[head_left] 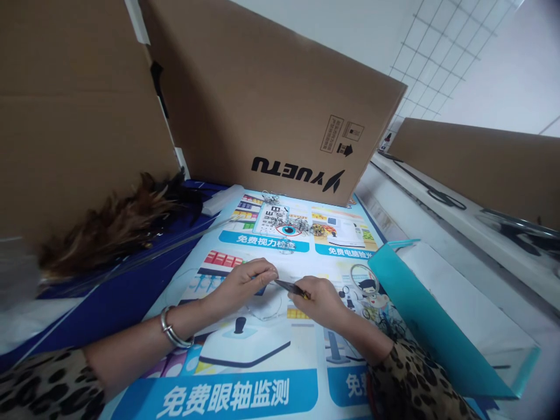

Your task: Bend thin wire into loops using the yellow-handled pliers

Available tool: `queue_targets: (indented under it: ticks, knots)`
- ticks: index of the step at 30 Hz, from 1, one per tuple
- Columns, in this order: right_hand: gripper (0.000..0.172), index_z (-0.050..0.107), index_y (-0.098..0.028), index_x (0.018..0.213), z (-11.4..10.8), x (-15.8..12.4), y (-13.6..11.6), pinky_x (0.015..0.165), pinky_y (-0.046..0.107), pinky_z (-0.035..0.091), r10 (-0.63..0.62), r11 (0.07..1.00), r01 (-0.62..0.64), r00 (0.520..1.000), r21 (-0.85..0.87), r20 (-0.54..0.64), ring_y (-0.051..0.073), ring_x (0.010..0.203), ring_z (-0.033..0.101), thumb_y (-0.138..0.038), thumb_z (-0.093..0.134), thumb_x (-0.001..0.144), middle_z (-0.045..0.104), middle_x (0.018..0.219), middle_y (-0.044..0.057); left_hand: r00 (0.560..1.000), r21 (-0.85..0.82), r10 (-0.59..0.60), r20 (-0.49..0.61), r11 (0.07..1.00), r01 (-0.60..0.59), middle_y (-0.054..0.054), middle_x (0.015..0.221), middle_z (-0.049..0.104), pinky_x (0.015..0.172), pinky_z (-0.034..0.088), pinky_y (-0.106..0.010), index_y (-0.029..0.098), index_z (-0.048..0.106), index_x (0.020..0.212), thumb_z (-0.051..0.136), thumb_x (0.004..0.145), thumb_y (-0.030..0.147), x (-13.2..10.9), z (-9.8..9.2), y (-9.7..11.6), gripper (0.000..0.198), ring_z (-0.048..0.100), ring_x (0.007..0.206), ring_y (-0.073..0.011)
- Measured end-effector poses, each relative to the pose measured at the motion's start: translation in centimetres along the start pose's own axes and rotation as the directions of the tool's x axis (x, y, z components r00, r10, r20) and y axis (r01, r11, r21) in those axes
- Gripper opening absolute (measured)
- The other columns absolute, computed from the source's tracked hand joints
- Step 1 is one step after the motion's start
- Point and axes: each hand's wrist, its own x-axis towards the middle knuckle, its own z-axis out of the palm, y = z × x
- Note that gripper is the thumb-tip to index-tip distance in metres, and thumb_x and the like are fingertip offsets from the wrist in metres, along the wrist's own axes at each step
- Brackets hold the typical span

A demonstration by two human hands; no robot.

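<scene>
Over the printed mat, my right hand (324, 300) is closed around small pliers (289, 286) with dark jaws and a bit of yellow at the handle. The jaws point left, to the fingertips of my left hand (251, 280). That hand is pinched on a thin wire (266, 318), which hangs below it in a loose loop. Whether the jaws grip the wire is too small to tell. Beyond both hands lies a cluster of small wire pieces (297, 224). A round coil of wire (364, 279) rests to the right of my right hand.
A large cardboard box (271, 99) stands at the back, with another cardboard panel (74, 116) at left. Brown feathers (118, 227) lie on the left side. An open teal box (406, 315) sits at right. A white ledge (420, 198) runs along the far right.
</scene>
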Motion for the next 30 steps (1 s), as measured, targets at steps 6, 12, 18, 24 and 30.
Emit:
queue_targets:
  ticks: [6, 12, 18, 24, 30]
  knots:
    - [0.018, 0.057, -0.018, 0.069, -0.27, 0.00, 0.04, 0.057, 0.019, 0.030, -0.045, 0.996, 0.043, 0.999, 0.078, 0.016, 0.010, 0.065, 0.050, -0.028, 0.052, 0.082, 0.056, 0.069, -0.002, 0.998, 0.057, 0.040, -0.042, 0.998, -0.037, 0.001, 0.072, 0.053, 0.068, 0.040, -0.024, 0.018, 0.059, 0.076, 0.042, 0.088, 0.034, -0.01, -0.34, 0.03, 0.027, 0.051, 0.072, -0.0138]
    - [0.015, 0.057, -0.018, 0.070, -0.34, -0.05, -0.30, 0.060, 0.019, 0.032, -0.069, 0.996, 0.068, 0.997, 0.060, 0.028, 0.011, 0.068, 0.051, -0.027, 0.053, 0.081, 0.054, 0.070, -0.001, 0.993, 0.126, 0.111, -0.051, 0.987, -0.104, 0.000, 0.072, 0.056, 0.068, 0.041, -0.024, 0.018, 0.060, 0.077, 0.042, 0.089, 0.034, -0.16, -0.33, 0.01, 0.026, 0.051, 0.072, -0.0143]
    - [0.014, 0.058, -0.018, 0.074, -0.43, -0.21, -0.43, 0.060, 0.019, 0.031, -0.065, 0.997, 0.063, 0.997, 0.036, 0.030, 0.011, 0.068, 0.051, -0.028, 0.053, 0.082, 0.056, 0.073, 0.000, 0.983, 0.192, 0.180, -0.035, 0.967, -0.170, -0.001, 0.071, 0.055, 0.067, 0.040, -0.023, 0.017, 0.060, 0.079, 0.042, 0.089, 0.030, -0.30, -0.34, -0.09, 0.024, 0.051, 0.071, -0.0134]
    - [0.014, 0.060, -0.019, 0.076, -0.46, -0.22, -0.55, 0.061, 0.020, 0.032, -0.062, 0.998, 0.063, 0.998, -0.013, 0.030, 0.011, 0.070, 0.052, -0.028, 0.052, 0.083, 0.057, 0.074, 0.000, 0.981, 0.232, 0.192, -0.026, 0.956, -0.181, -0.001, 0.071, 0.056, 0.066, 0.040, -0.024, 0.018, 0.061, 0.080, 0.041, 0.090, 0.031, -0.40, -0.36, -0.08, 0.025, 0.051, 0.070, -0.0138]
    - [0.013, 0.059, -0.019, 0.075, -0.17, -0.27, -0.35, 0.062, 0.020, 0.033, -0.075, 0.997, 0.076, 0.997, -0.022, 0.021, 0.011, 0.070, 0.053, -0.028, 0.052, 0.082, 0.057, 0.073, -0.001, 0.977, 0.231, 0.212, -0.027, 0.952, -0.200, -0.001, 0.070, 0.054, 0.065, 0.039, -0.023, 0.018, 0.061, 0.081, 0.042, 0.090, 0.029, -0.44, -0.26, -0.14, 0.023, 0.051, 0.069, -0.0133]
